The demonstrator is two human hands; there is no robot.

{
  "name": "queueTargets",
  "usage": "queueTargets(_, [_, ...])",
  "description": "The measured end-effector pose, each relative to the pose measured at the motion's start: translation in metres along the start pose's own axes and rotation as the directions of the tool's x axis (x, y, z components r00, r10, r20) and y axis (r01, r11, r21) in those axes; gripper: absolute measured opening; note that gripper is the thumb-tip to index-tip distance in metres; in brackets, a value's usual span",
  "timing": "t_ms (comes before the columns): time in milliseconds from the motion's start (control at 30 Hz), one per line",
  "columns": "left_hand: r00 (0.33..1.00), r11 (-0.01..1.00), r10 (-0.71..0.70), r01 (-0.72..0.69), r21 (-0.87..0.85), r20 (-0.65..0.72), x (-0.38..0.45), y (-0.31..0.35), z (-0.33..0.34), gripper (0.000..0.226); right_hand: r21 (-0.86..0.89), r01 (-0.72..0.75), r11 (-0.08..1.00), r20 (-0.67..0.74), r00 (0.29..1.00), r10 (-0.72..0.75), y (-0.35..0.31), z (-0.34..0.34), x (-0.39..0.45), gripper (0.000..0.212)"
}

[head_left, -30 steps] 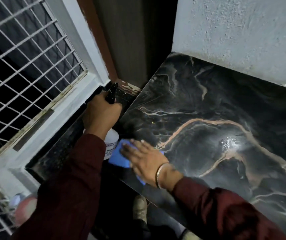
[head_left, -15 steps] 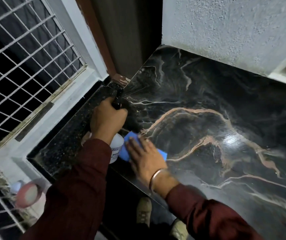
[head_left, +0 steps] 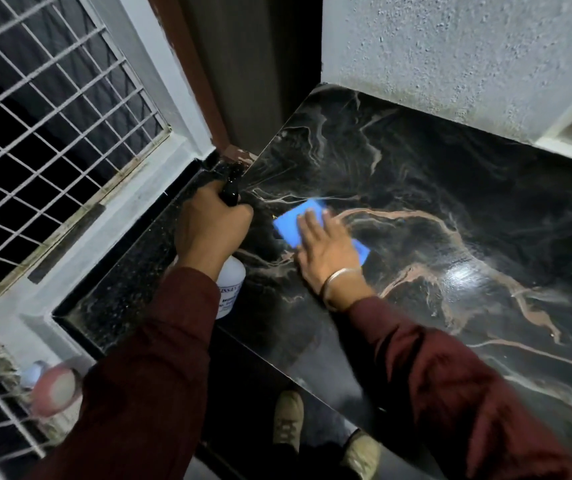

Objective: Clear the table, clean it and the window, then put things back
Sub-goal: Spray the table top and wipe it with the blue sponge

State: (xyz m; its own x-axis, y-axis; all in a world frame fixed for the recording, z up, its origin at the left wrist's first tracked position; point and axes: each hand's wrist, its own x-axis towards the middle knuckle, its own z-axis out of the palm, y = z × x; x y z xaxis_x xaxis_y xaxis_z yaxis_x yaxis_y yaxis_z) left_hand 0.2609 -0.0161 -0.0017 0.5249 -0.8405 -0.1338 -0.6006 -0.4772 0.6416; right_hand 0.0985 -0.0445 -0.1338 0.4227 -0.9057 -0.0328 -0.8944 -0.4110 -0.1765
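Table [head_left: 451, 209] | right hand [head_left: 329, 251] flat on cloth [head_left: 288, 225] | left hand [head_left: 208, 230] gripping bottle [head_left: 231, 278]

change: we see the right hand [head_left: 326, 251] has pushed the blue cloth [head_left: 293, 226] farther onto the table [head_left: 451, 188] (away from its near edge) | spray bottle [head_left: 231, 278]: mist now fans from its nozzle

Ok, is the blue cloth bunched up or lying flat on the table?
Flat. The blue cloth lies spread on the dark marble table under the open right hand, its straight edges and corners showing on either side of the hand.
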Motion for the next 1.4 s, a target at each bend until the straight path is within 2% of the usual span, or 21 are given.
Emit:
queueTargets(67, [1.0,1.0,0.015,-0.015,-0.014,0.006,-0.002,0.008,0.008,0.02,-0.047,0.278,0.96,0.005,0.961,-0.278,-0.041,0.012,-0.05,0.061])
queueTargets(100, [1.0,1.0,0.021,-0.021,-0.021,0.009,-0.003,0.012,0.012,0.022,-0.029,0.359,0.933,0.03,0.933,-0.358,-0.05,0.014,-0.078,0.063])
queueTargets(167, [0.999,0.999,0.038,-0.037,-0.019,0.023,-0.006,0.02,0.021,0.02,0.026,0.454,0.89,0.079,0.887,-0.455,-0.04,0.013,-0.127,0.062])
queueTargets(233, [0.997,0.998,0.063,-0.063,0.005,0.033,-0.01,0.028,0.03,0.018,0.021,0.49,0.871,0.117,0.864,-0.489,-0.003,0.009,-0.152,0.058])
queueTargets(300, [0.994,0.995,0.097,-0.096,-0.008,0.042,-0.015,0.036,0.038,0.019,-0.059,0.405,0.912,0.093,0.912,-0.399,0.052,0.002,-0.147,0.057])
queueTargets(333, [0.993,0.994,0.111,-0.111,-0.018,0.046,-0.017,0.039,0.042,0.02,-0.091,0.306,0.948,0.062,0.952,-0.301,0.085,-0.001,-0.135,0.056])
queueTargets(400, [0.99,0.992,0.128,-0.127,-0.017,0.061,-0.021,0.046,0.051,0.017,-0.086,0.009,0.996,-0.014,1.0,-0.011,0.14,-0.013,-0.1,0.058])
queueTargets(467, [0.988,0.99,0.138,-0.137,-0.013,0.075,-0.026,0.053,0.059,0.015,-0.029,-0.239,0.971,-0.043,0.97,0.237,0.158,-0.024,-0.066,0.065])
queueTargets(533, [0.986,0.99,0.143,-0.141,-0.027,0.084,-0.03,0.06,0.067,0.017,0.012,-0.307,0.952,-0.054,0.95,0.307,0.129,-0.019,-0.043,0.066])
queueTargets(567, [0.985,0.989,0.148,-0.146,-0.028,0.093,-0.033,0.065,0.072,0.018,0.009,-0.253,0.968,-0.068,0.965,0.253,0.106,-0.01,-0.045,0.065])
queueTargets(633, [0.979,0.985,0.173,-0.172,-0.018,0.109,-0.038,0.074,0.08,0.02,-0.018,-0.014,1.0,-0.079,0.997,0.012,0.051,0.01,-0.075,0.063])
queueTargets(733, [0.967,0.976,0.215,-0.216,-0.007,0.136,-0.045,0.083,0.09,0.019,0.021,0.326,0.945,0.042,0.944,-0.326,-0.002,0.019,-0.165,0.059])
queueTargets(833, [0.954,0.969,0.246,-0.247,-0.014,0.17,-0.048,0.089,0.096,0.018,0.063,0.411,0.909,0.125,0.901,-0.416,0.025,0.011,-0.226,0.056])
queueTargets(900, [0.947,0.962,0.268,-0.271,-0.007,0.175,-0.05,0.093,0.099,0.018,-0.033,0.342,0.939,0.08,0.938,-0.338,0.079,0.007,-0.223,0.054])
queueTargets(1000, [0.945,0.96,0.279,-0.281,-0.011,0.171,-0.052,0.099,0.103,0.016,-0.059,-0.011,0.998,0.0,1.0,0.011,0.153,-0.01,-0.178,0.056])
queueTargets(1067, [0.942,0.958,0.285,-0.287,-0.019,0.179,-0.055,0.103,0.108,0.016,0.0,-0.248,0.969,-0.043,0.968,0.248,0.163,-0.019,-0.142,0.062])
queueTargets(1133, [0.934,0.952,0.304,-0.303,-0.035,0.188,-0.06,0.109,0.115,0.016,0.013,-0.314,0.949,-0.071,0.947,0.314,0.139,-0.012,-0.12,0.064])
queueTargets(1167, [0.931,0.95,0.311,-0.31,-0.039,0.192,-0.064,0.112,0.119,0.018,0.005,-0.266,0.964,-0.092,0.96,0.265,0.12,-0.005,-0.122,0.062])
queueTargets(1233, [0.92,0.943,0.331,-0.33,-0.042,0.21,-0.073,0.118,0.127,0.023,-0.014,-0.057,0.998,-0.093,0.994,0.056,0.077,0.01,-0.153,0.056])
queueTargets(1300, [0.909,0.938,0.342,-0.345,-0.033,0.236,-0.08,0.122,0.134,0.021,0.003,0.119,0.993,-0.029,0.992,-0.119,0.05,0.012,-0.203,0.054])
queueTargets(1400, [0.89,0.926,0.367,-0.376,-0.02,0.271,-0.089,0.125,0.141,0.017,0.043,0.192,0.981,0.065,0.979,-0.194,0.055,0.004,-0.27,0.054])
